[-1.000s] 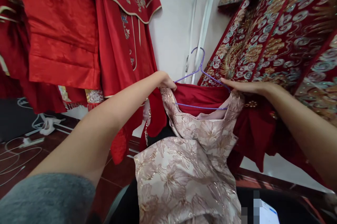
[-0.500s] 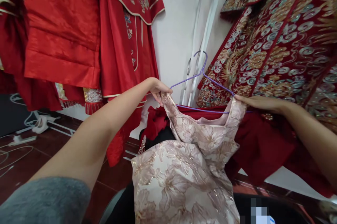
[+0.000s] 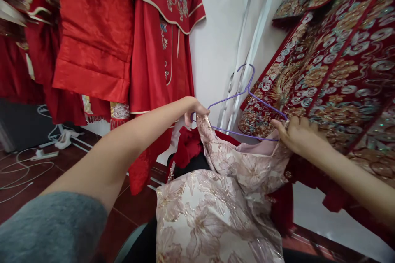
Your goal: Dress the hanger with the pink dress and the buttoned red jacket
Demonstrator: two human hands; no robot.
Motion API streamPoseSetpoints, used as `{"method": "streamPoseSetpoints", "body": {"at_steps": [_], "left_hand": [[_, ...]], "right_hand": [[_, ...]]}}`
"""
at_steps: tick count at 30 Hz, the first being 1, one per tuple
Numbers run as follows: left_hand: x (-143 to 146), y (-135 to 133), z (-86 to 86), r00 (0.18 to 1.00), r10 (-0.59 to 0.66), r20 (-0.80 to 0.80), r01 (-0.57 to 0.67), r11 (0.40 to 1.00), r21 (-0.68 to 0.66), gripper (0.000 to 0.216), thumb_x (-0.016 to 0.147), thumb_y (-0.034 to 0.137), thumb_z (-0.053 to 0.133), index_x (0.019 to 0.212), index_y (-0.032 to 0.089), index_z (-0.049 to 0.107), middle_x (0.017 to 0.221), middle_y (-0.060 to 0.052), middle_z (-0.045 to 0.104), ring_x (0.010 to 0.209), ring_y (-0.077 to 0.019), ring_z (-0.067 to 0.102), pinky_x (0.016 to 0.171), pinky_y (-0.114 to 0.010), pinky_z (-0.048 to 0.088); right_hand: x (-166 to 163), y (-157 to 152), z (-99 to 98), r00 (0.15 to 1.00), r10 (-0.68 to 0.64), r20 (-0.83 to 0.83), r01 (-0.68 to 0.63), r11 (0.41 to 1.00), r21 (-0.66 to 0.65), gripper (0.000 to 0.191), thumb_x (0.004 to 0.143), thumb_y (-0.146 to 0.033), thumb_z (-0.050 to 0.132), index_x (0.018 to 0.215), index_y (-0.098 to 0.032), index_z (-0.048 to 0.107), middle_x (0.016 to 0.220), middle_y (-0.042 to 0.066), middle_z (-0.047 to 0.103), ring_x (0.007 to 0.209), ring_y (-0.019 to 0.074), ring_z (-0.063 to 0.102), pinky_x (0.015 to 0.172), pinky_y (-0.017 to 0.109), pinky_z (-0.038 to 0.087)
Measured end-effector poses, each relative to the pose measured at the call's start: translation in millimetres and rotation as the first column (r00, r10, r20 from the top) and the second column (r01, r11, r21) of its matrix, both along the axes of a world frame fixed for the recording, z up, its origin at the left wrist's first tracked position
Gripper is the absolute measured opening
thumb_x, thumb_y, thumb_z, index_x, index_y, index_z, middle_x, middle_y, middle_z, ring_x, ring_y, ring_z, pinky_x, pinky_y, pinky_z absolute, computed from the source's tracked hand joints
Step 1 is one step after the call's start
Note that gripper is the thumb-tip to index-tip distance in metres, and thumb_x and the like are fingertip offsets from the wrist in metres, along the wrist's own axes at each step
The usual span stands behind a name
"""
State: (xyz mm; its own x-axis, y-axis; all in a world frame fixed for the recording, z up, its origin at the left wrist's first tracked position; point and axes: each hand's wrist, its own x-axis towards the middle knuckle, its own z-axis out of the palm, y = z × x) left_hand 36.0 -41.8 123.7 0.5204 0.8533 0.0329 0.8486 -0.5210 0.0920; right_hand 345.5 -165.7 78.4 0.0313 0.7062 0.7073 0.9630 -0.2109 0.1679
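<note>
Pale floral dress on a hanger, seen from my own head, near to far. Nearest lie my grey sleeve (image 3: 52, 230) and the lower part of the dress (image 3: 200, 222), spread toward me over black fabric (image 3: 145, 242); what supports it is mostly hidden. Beyond, the bodice rises to the purple hanger (image 3: 247, 88), which I hold up at both ends, hook upward and free.

My left hand (image 3: 196, 108) bends down at the wrist, its fingers closed on the left strap at the hanger's corner. My right hand (image 3: 299, 135) comes in from the side, fingers curled by the right strap, thumb extended along it; I cannot tell how tightly they grip. A second ago this hand lay flatter, the hanger stood more level, and red cloth filled the space behind the neckline; now the hanger slopes down to the right and only a narrow red band shows. I judge this a seating of the right strap.

Farthest hang red garments (image 3: 154, 57) left and an embroidered garment (image 3: 339, 61) right, above the floor (image 3: 120, 222).
</note>
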Motion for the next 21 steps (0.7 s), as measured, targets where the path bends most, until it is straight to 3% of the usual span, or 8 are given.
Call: {"method": "streamPoseSetpoints", "body": {"at_steps": [3,6,11,15,17,21], "left_hand": [[-7.3,-11.3,9.1,1.0,0.024,-0.016,-0.028,0.94,-0.341,0.041,0.08,0.041,0.038,0.077,0.015,0.071,0.068,-0.012,0.069,0.074,-0.0257,0.068,0.067,-0.035,0.056],[-16.7,-21.3,18.5,0.999,-0.038,0.014,0.04,0.893,-0.448,0.038,0.077,0.037,0.041,0.083,0.017,0.072,0.07,-0.01,0.071,0.078,-0.0229,0.068,0.072,-0.032,0.055],[-33.8,-18.6,19.0,0.993,0.072,0.088,0.001,0.771,-0.637,0.039,0.071,0.027,0.043,0.095,0.018,0.072,0.086,-0.011,0.074,0.089,-0.022,0.067,0.082,-0.035,0.053],[-51.2,-15.0,11.7,0.969,0.061,0.238,0.138,0.667,-0.732,0.046,0.07,0.023,0.04,0.108,0.016,0.066,0.098,-0.011,0.073,0.095,-0.0193,0.066,0.088,-0.034,0.051],[-58.7,-17.6,8.1,0.955,0.048,0.293,0.189,0.662,-0.725,0.049,0.071,0.024,0.039,0.112,0.014,0.063,0.102,-0.012,0.072,0.096,-0.0191,0.065,0.089,-0.034,0.05],[-67.3,-27.4,0.2,0.938,-0.022,0.347,0.251,0.733,-0.632,0.051,0.075,0.028,0.035,0.118,0.012,0.057,0.109,-0.015,0.069,0.101,-0.0194,0.064,0.091,-0.035,0.049]], "right_hand": [[-3.3,-1.3,-13.3,0.98,-0.069,0.188,0.074,0.997,-0.021,0.046,0.098,-0.038,0.023,0.102,-0.003,0.054,0.096,0.025,0.058,0.086,0.0371,0.06,0.061,0.04,0.046],[7.1,-0.5,-11.5,0.964,-0.065,0.259,0.079,0.996,-0.043,0.035,0.096,-0.03,0.027,0.099,-0.006,0.052,0.094,0.023,0.058,0.086,0.0345,0.06,0.058,0.036,0.044],[24.4,-7.1,-0.3,0.974,-0.042,0.224,0.063,0.994,-0.084,0.021,0.094,-0.027,0.034,0.096,-0.013,0.049,0.093,0.016,0.061,0.087,0.0304,0.062,0.062,0.035,0.043],[34.6,-11.5,-0.5,0.992,-0.038,0.12,0.06,0.982,-0.181,0.022,0.095,-0.026,0.031,0.102,-0.012,0.046,0.095,0.018,0.064,0.083,0.0303,0.064,0.065,0.035,0.042],[37.0,-13.0,-2.8,0.999,-0.028,0.04,0.036,0.976,-0.217,0.023,0.095,-0.024,0.03,0.105,-0.01,0.046,0.097,0.022,0.064,0.085,0.0309,0.064,0.069,0.035,0.041],[36.6,-17.5,-5.2,0.993,-0.012,-0.114,-0.017,0.968,-0.25,0.027,0.093,-0.018,0.03,0.111,-0.006,0.046,0.102,0.025,0.064,0.091,0.0307,0.064,0.075,0.032,0.04]]}}
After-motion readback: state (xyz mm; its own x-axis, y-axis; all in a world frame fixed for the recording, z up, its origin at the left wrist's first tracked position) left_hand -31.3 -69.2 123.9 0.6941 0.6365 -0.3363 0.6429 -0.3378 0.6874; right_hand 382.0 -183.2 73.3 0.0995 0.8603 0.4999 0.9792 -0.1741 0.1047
